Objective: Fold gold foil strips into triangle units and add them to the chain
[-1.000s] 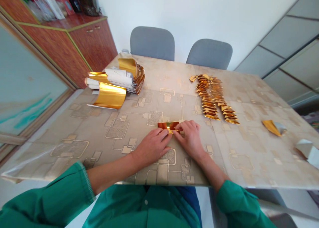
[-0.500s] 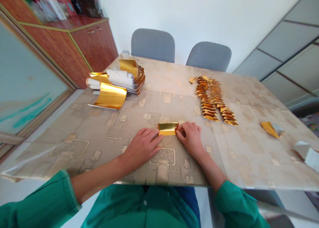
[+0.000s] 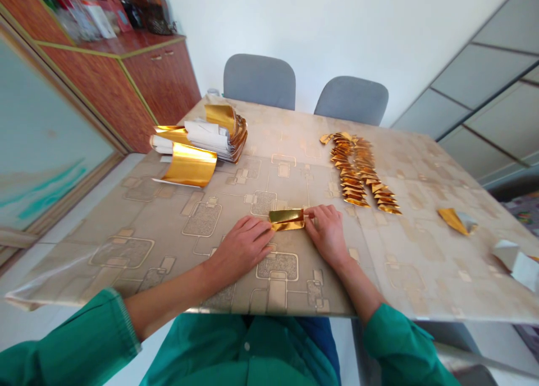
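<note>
Folded gold foil strip was right between the fingers, left hand and right hand each pinching an end, kinda blocking it. Gold foil sheets sat way past the left fingers, rows of folded foil beyond the right.

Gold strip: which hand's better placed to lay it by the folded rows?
Probably the right hand, at the end of the gold strip nearer the folded rows; the left hand is farther off.

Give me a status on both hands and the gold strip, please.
Left hand at left end of gold strip; right hand at its right end. Strip creased lengthwise. Folded gold pieces farther off, clear of both hands.
</note>
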### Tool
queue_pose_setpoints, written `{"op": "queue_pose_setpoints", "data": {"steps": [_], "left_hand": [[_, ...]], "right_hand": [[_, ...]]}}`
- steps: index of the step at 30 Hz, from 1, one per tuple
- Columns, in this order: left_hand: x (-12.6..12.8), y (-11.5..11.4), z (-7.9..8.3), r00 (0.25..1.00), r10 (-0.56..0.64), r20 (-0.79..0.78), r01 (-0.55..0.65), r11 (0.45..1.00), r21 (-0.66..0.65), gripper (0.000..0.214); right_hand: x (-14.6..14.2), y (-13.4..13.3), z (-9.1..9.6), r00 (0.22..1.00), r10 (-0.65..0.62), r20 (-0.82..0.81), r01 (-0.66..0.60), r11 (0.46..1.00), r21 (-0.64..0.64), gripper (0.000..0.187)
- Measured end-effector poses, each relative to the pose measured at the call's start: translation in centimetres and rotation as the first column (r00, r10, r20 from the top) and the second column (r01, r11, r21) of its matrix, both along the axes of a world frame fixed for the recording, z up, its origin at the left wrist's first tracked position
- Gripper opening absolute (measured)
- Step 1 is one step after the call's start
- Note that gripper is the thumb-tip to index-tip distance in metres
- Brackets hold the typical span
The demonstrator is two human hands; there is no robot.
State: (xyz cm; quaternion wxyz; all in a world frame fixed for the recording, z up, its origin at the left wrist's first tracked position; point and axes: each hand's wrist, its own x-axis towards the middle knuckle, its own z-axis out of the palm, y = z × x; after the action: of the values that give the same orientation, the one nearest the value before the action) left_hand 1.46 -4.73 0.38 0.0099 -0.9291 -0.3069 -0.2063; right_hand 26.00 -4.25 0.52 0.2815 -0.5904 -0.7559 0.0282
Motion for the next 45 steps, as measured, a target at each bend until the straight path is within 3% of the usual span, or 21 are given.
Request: {"op": "queue_pose_setpoints", "data": {"steps": [4,13,20,26,30,34,39,45], "left_hand": [[0.7,0.5,0.3,0.998,0.01,0.057,-0.009,1.0,-0.012,0.015],[1.1,1.0,-0.2,0.992,-0.036,0.119,0.036,0.999,0.003,0.014],[1.0,1.1,-0.3,0.991,-0.028,0.132,0.027,1.0,0.008,0.013],[1.0,1.1,-0.6,0.988,-0.053,0.144,0.048,0.998,0.033,0.018],[1.0,1.0,-0.4,0.989,-0.049,0.141,0.047,0.999,0.016,0.015],[0.6,0.9,0.0,0.981,0.074,0.179,-0.057,0.993,-0.099,0.011],[0.4,1.1,0.4,0.903,0.318,0.287,-0.238,0.929,-0.282,0.028],[0.7,1.3,0.4,0.858,0.336,0.388,-0.223,0.925,-0.308,0.052]], "right_hand": [[-0.6,0.8,0.8,0.996,0.085,-0.002,-0.085,0.992,0.089,0.018],[-1.4,3.0,2.5,0.984,0.177,-0.009,-0.177,0.983,0.046,0.02],[-2.0,4.0,1.4,0.961,0.247,0.124,-0.234,0.966,-0.108,0.001],[-2.0,4.0,1.1,0.962,0.254,0.096,-0.246,0.965,-0.087,0.024],[-2.1,4.0,1.2,0.952,0.286,0.111,-0.277,0.957,-0.092,0.006],[-1.7,3.9,1.4,0.962,0.265,0.067,-0.264,0.964,-0.032,0.012],[-1.0,3.4,1.7,0.96,0.279,0.026,-0.279,0.96,-0.006,0.013],[-1.0,2.7,2.0,0.95,0.311,-0.016,-0.311,0.95,0.023,0.015]]}}
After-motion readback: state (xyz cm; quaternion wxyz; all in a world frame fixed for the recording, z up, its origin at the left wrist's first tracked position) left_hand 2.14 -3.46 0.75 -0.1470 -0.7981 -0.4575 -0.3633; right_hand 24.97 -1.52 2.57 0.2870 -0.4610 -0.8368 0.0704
